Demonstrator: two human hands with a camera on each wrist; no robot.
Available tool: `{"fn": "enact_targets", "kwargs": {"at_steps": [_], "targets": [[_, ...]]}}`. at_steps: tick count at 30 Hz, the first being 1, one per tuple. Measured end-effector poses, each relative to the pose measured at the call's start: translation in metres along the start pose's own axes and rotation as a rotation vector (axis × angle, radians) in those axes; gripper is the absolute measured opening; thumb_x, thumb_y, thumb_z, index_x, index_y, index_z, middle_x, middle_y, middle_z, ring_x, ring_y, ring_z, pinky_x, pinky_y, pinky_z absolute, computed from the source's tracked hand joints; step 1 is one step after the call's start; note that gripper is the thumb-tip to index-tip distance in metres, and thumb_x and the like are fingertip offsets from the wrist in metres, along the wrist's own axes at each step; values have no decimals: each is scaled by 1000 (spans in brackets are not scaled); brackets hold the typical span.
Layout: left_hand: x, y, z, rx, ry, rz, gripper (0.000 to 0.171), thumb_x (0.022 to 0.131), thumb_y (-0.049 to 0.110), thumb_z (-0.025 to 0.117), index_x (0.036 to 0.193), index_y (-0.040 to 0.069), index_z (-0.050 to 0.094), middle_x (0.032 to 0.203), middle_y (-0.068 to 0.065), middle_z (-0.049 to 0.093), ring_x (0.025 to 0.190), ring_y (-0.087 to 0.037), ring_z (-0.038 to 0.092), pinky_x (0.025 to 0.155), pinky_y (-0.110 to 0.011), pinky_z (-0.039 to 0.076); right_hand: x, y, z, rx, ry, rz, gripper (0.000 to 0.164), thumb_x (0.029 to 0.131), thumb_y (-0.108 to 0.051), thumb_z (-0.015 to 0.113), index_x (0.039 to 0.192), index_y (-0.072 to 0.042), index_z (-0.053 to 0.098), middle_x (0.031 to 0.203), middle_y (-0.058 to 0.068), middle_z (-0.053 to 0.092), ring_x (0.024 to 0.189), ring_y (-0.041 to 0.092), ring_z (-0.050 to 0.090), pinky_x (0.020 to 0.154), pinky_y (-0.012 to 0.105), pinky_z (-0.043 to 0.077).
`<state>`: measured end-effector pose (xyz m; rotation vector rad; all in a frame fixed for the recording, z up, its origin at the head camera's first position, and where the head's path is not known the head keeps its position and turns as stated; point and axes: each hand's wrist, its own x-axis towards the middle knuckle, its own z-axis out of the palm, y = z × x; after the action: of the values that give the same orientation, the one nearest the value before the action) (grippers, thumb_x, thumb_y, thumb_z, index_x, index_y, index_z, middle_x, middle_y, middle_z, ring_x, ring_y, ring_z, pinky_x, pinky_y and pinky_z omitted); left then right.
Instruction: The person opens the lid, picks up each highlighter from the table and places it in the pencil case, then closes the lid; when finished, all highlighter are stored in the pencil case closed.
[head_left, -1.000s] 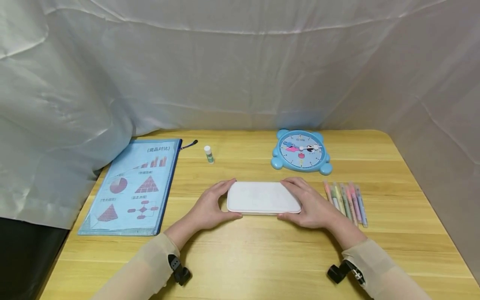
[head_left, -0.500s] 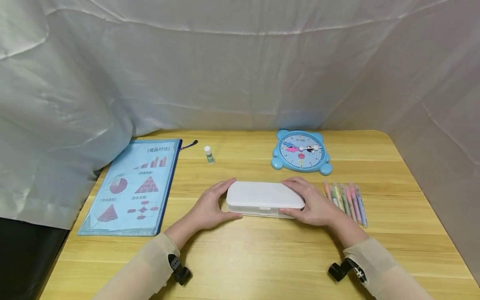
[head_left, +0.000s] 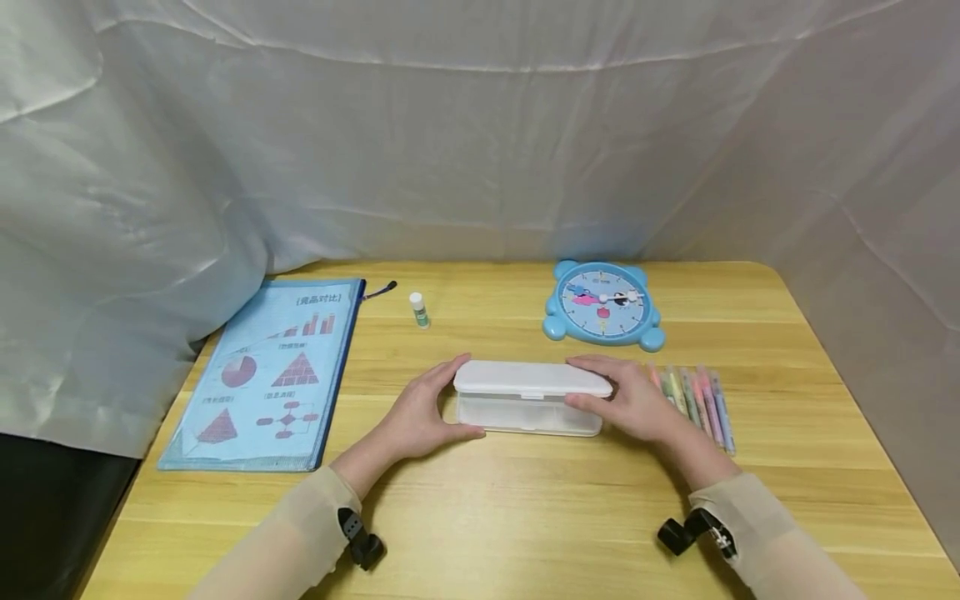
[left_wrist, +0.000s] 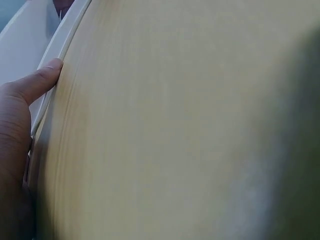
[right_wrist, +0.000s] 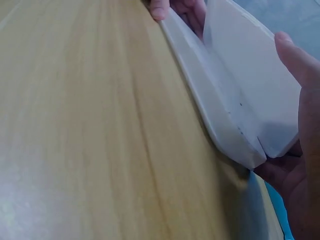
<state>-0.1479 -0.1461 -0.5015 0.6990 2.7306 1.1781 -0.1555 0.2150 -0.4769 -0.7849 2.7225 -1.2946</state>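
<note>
A white, translucent pencil case sits on the wooden table in front of the person, its lid tilted up along the front. My left hand grips the base's left end, thumb at the front bottom edge. At the right end my right hand holds the lid, thumb on its front edge and fingers behind. In the right wrist view the case's base lies flat and the raised lid stands at an angle beside the right thumb. The left wrist view shows the left thumb on the base's edge.
To the left lies a blue zip folder with printed charts. A glue stick and a blue toy clock are towards the back. Several coloured markers lie right of the right hand. A grey curtain hangs behind the table.
The lid of the pencil case has swung up at the front, and the right hand has risen with it. The left hand stays on the base.
</note>
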Motion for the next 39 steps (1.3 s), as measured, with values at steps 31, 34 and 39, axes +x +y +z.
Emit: {"fn": "enact_targets", "kwargs": {"at_steps": [31, 34, 39], "targets": [[2, -4, 2, 15, 17, 30, 129, 72, 56, 96, 170, 14, 23, 155, 5, 55, 148, -20, 42, 120, -44, 33, 20, -7, -21, 53, 335, -76, 19, 98, 7, 71, 116, 8, 77, 103, 17, 79, 80, 24, 71, 71, 13, 53], [2, -4, 2, 18, 10, 15, 130, 73, 57, 95, 171, 14, 21, 156, 5, 54, 149, -20, 41, 120, -44, 32, 22, -7, -23, 32, 347, -51, 18, 100, 1, 71, 116, 5, 78, 104, 15, 79, 78, 29, 70, 69, 14, 52], [1, -3, 2, 23, 11, 13, 131, 73, 56, 96, 170, 13, 20, 157, 4, 53, 149, -21, 41, 120, -45, 33, 28, -6, -24, 19, 345, -26, 17, 103, -4, 70, 115, 3, 79, 104, 14, 79, 78, 32, 69, 68, 15, 52]]}}
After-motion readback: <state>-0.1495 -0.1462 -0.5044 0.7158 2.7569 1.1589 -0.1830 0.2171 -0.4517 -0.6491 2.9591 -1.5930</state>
